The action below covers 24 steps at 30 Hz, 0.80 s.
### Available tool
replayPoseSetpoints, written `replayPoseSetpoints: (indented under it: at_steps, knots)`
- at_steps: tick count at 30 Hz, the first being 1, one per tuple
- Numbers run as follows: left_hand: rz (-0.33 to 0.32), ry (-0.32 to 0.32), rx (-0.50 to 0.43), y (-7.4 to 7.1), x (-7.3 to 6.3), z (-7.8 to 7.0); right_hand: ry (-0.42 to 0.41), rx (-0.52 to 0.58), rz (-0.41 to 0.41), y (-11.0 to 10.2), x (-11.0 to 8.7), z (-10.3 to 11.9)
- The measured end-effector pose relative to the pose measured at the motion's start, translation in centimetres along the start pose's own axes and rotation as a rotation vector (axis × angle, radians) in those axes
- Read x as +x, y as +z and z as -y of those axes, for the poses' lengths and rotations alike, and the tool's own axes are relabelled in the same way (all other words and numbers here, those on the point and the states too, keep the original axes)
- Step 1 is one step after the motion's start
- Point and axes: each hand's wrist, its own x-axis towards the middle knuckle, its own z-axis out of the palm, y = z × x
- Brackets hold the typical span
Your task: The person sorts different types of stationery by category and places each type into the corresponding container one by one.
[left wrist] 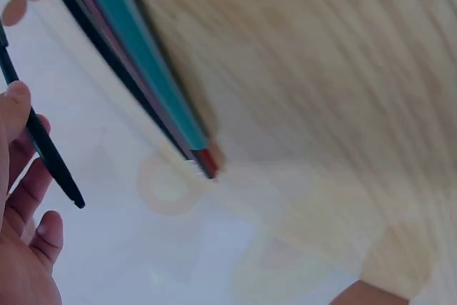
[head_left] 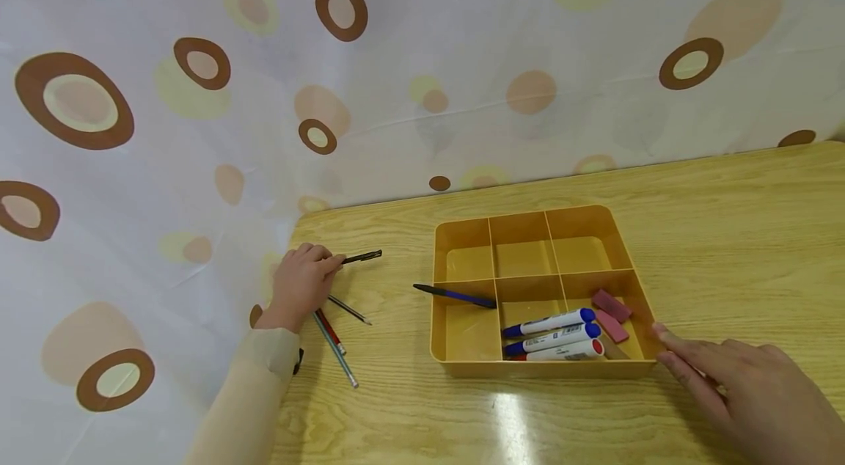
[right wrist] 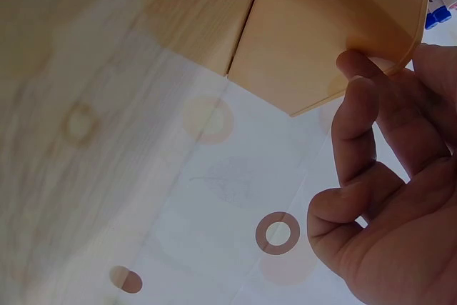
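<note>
Black plastic makes the pen (head_left: 362,257) easy to pick out above the table (head_left: 396,421), towards its back left corner. The left hand (head_left: 300,285) pinches the pen between thumb and fingers, both ends jutting free; a loose pinch like that could let it swivel or slip. Just below lie a teal pencil (head_left: 338,351), a red pencil (head_left: 330,331) and a dark pencil (head_left: 350,309), near the table's left edge. Being slim, they could roll if the wrist or sleeve (head_left: 254,384) brushed them, perhaps over that edge.

Further right, the yellow-orange tray (head_left: 554,370) has six compartments. A blue-and-black pen (head_left: 458,296) slants across the near left one, one end poking past the tray's left wall, so a passing knuckle might flip it out. Three whiteboard markers (head_left: 557,339) reach from the near middle compartment across the divider towards two pink erasers (head_left: 612,326); a jolt could slide them over. The right hand (head_left: 752,384) grips the tray's near right corner, thumb above and fingers outside; too hard a tug there would likely skew or tip the tray.
</note>
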Motion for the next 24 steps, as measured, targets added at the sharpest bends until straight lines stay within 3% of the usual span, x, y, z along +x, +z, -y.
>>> replayPoseSetpoints:
  at_steps: [4, 13, 24]
  knots:
    - [-0.117, 0.061, 0.009, -0.9, 0.2, -0.9, 0.023, -0.002, 0.010, 0.0, 0.0, 0.0]
    - [-0.284, 0.163, -0.019, -3.6, 0.2, -3.3, 0.047, -0.001, 0.027, -0.1, -0.1, 0.1]
    - [-0.369, 0.196, -0.011, -7.0, -0.2, -6.5, 0.030, 0.012, 0.007, 0.1, -0.1, 0.1]
